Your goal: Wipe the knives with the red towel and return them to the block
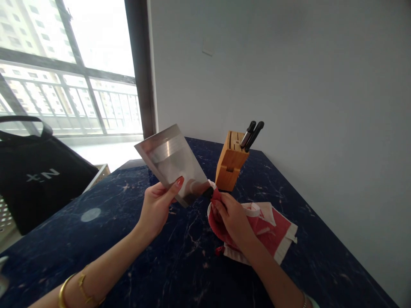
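Observation:
My left hand [158, 204] pinches the lower edge of a broad steel cleaver blade [171, 161], holding it up above the dark marble table [128, 239], thumb on the shiny face. My right hand [233, 220] is closed around the cleaver's handle end through a red and white cloth [272, 229], which trails onto the table to the right. The handle itself is hidden by the cloth and my fingers.
A wooden knife block [229, 161] with two black-handled knives [252, 134] stands just behind the blade. A black tote bag [35, 171] sits at the left edge beside a pale basket [101, 171]. A grey wall runs along the right; a window is at the back left.

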The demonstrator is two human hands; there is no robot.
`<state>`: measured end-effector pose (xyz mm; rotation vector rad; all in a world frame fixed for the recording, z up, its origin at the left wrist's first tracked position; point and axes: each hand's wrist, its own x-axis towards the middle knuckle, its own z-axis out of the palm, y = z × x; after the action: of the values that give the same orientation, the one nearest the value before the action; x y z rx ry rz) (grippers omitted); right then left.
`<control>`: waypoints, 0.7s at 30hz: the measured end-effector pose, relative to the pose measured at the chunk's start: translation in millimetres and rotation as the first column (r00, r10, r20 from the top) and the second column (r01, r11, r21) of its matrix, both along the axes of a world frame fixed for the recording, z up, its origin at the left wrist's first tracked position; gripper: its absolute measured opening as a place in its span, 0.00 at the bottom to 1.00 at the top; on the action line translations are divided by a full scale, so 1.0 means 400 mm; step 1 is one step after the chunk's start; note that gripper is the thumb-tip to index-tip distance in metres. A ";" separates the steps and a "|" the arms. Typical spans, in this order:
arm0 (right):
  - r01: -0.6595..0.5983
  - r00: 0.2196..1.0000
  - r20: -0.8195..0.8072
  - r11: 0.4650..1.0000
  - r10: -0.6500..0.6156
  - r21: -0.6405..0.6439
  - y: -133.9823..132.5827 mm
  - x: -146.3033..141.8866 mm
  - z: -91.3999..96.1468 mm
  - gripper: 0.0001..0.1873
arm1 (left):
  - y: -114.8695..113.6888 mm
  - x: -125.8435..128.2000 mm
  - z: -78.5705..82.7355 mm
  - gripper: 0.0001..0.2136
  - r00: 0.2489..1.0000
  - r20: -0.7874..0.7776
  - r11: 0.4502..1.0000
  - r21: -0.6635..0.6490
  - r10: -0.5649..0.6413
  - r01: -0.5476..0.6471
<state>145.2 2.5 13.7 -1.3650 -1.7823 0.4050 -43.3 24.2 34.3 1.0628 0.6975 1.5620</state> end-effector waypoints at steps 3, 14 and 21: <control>0.015 1.000 -0.009 1.000 -0.014 0.024 -0.009 -0.011 0.020 0.08 | -0.003 0.002 -0.007 0.07 0.999 -0.031 1.000 0.002 -0.015 0.015; -0.009 0.999 -0.043 1.000 0.008 -0.004 -0.002 -0.006 0.011 0.11 | -0.004 0.014 -0.010 0.07 0.997 0.069 0.998 -0.051 -0.036 0.040; 0.022 0.999 -0.032 0.999 -0.023 -0.041 0.000 -0.005 0.004 0.11 | 0.017 -0.015 0.024 0.05 0.980 0.198 0.998 -0.055 0.006 0.005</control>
<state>143.1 2.5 15.4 -1.3974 -1.7393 0.4510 -49.4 30.9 43.8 0.8524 0.6001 1.6145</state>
